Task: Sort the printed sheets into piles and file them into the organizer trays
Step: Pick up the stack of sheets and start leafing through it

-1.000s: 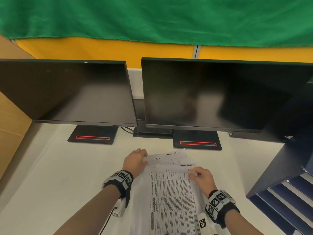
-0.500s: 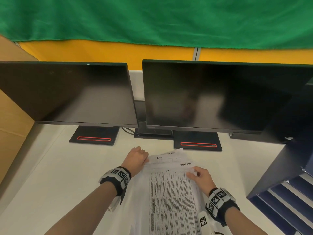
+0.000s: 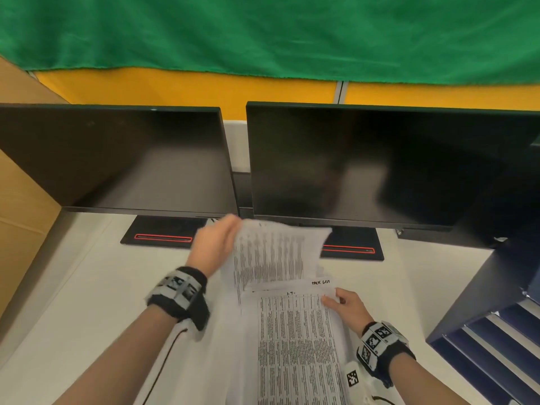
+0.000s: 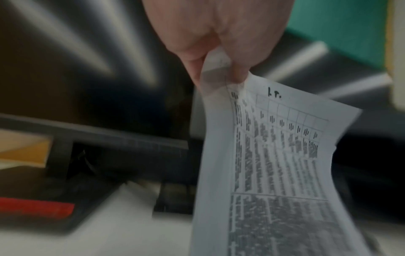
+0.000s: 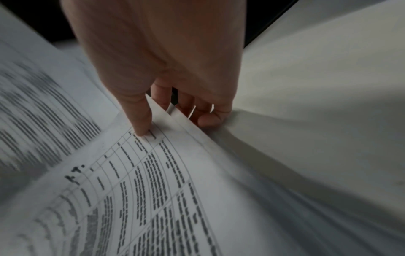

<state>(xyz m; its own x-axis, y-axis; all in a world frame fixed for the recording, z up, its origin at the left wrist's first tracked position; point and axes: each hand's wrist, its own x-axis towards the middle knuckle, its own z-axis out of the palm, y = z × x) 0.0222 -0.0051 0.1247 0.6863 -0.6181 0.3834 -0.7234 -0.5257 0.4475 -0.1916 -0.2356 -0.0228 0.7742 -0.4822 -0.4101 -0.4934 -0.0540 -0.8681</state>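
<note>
The left hand [image 3: 214,247] pinches one printed sheet [image 3: 274,252] by its top corner, raised above the stack [image 3: 295,346]; the right hand [image 3: 344,306] grips the stack's top-right corner. Best lift clear while the stack stays pinned on the surface [image 3: 87,302].

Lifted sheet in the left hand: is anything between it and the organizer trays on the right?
Partly. The sheet hangs from the left hand at the desk's middle. The trays sit low at the right. The right hand and the stack it pinches lie between; above them, nothing visible blocks.
</note>
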